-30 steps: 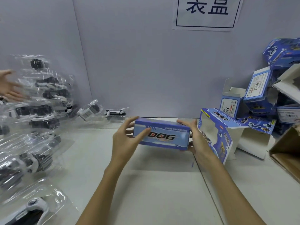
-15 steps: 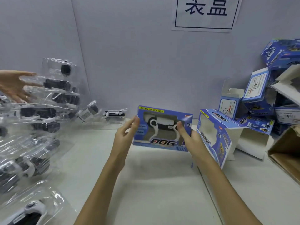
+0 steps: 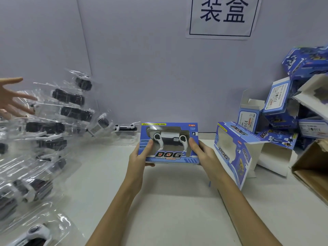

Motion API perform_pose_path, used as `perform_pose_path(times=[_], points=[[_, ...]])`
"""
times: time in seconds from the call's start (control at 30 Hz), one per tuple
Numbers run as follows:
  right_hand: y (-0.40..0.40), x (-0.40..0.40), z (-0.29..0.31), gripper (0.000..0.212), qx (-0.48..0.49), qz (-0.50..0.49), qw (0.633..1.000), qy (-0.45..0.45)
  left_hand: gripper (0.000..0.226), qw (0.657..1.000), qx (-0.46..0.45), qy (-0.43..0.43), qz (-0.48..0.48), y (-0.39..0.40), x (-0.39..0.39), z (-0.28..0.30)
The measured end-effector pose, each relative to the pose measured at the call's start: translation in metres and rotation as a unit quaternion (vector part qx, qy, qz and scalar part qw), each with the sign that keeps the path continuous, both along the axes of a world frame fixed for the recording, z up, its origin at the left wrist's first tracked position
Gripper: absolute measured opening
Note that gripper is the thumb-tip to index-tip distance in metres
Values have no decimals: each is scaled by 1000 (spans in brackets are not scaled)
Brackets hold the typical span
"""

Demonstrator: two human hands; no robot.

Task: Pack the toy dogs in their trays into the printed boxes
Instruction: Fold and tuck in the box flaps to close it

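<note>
I hold a blue printed DOG box upright above the table's middle, its window facing me. Behind the window sits a black and white toy dog. My left hand grips the box's left end, thumb on the front. Gripping the right end is my right hand. Several toy dogs in clear trays are heaped at the left. An empty open printed box lies on its side just right of my right hand.
More blue printed boxes are piled against the wall at the right. A brown carton stands at the right edge. Another person's hand reaches over the tray heap at the far left. A paper sign hangs on the wall.
I have turned the box from its top face toward me to its window face toward me, and lifted it slightly. The other person's hand has moved further over the trays.
</note>
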State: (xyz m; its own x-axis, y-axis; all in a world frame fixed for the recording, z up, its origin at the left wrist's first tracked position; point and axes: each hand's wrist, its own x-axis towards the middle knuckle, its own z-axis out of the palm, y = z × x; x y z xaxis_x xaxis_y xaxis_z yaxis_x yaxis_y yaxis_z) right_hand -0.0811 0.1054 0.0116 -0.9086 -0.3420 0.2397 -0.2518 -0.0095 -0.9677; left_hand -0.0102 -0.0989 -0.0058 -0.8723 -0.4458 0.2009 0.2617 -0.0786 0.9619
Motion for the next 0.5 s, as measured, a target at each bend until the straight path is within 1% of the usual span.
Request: perform_pose_path(times=[0.07, 0.1, 0.13, 0.2, 0.27, 0.33, 0.4, 0.5], points=[[3, -2, 3, 32, -33, -12, 999, -15, 43, 1000, 22, 6, -6, 0, -1, 1], [5, -2, 5, 34, -49, -25, 998, -15, 51, 999, 38, 12, -6, 1, -1, 1], [7, -3, 6, 39, -63, -34, 997, -13, 57, 999, 46, 17, -7, 2, -1, 1], [11, -3, 7, 52, -77, -23, 997, -17, 62, 999, 33, 24, -14, 3, -1, -1], [14, -2, 8, 56, -74, 6, 997, -16, 62, 999, 23, 38, -26, 2, 0, -3], [21, -2, 10, 54, -59, 25, 998, -11, 61, 998, 32, 50, -30, -1, 2, -2], [31, -1, 14, 50, -36, 43, 998, -26, 59, 997, 43, 50, -27, -3, 2, -1], [39, 0, 17, 64, 29, 76, 995, -54, 50, 994, 93, 54, 6, -6, 1, -2]])
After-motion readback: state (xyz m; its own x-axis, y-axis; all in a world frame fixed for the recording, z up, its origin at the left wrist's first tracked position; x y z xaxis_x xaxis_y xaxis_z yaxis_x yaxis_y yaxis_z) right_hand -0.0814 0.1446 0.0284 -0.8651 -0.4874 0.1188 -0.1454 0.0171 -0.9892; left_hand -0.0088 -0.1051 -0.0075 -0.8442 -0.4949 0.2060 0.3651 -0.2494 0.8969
